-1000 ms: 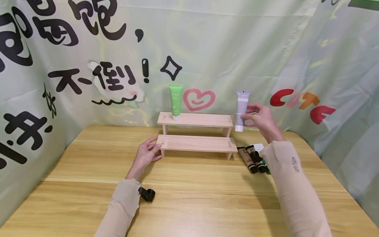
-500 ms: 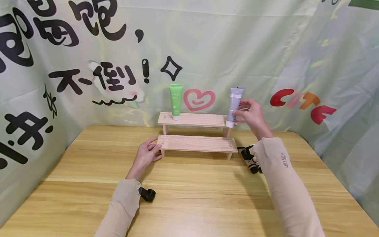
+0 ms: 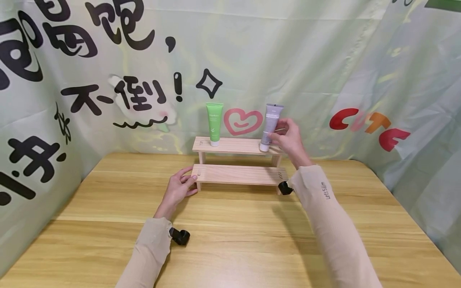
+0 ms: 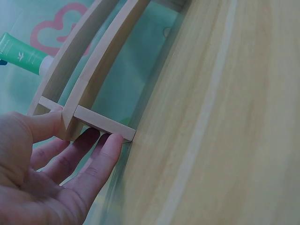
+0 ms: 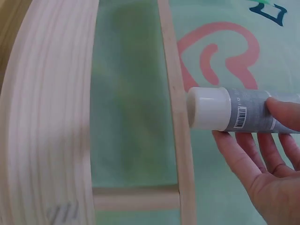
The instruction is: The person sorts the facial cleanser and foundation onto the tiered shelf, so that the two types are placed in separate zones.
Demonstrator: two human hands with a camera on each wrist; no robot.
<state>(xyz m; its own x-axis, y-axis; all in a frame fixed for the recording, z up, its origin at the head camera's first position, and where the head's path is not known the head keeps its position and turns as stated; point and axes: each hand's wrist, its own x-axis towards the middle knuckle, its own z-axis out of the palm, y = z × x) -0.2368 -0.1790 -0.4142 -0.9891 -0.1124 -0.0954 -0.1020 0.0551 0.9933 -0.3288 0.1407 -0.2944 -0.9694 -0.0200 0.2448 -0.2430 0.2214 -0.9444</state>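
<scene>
Leftward goes the right hand (image 3: 286, 138), and the grey-lilac squeeze tube with the white cap (image 3: 270, 127) travels with it, in from beyond the right end of the two-tier pale wooden shelf (image 3: 239, 174) to a spot over the right end of its upper tier. Thumb and fingers (image 5: 243, 152) are curled round the tube's body, the thumb on its near side. The tube stands nearly upright, cap down, long axis vertical with a slight lean. The right wrist view shows the cap (image 5: 208, 109) right at the upper board's edge; touching or just clear, I cannot tell.

Over at the left end of the lower tier, the left hand (image 3: 178, 187) lies with its fingers (image 4: 96, 161) straight and a little spread, tips against the shelf's end leg, thumb laid on the board.

Standing cap-down at the left end of the upper tier is a green squeeze tube (image 3: 214, 123), well apart from the grey one. So the grey tube sits squarely with the right hand, and the light wooden tabletop (image 3: 230, 240) carries the shelf near its far edge.
</scene>
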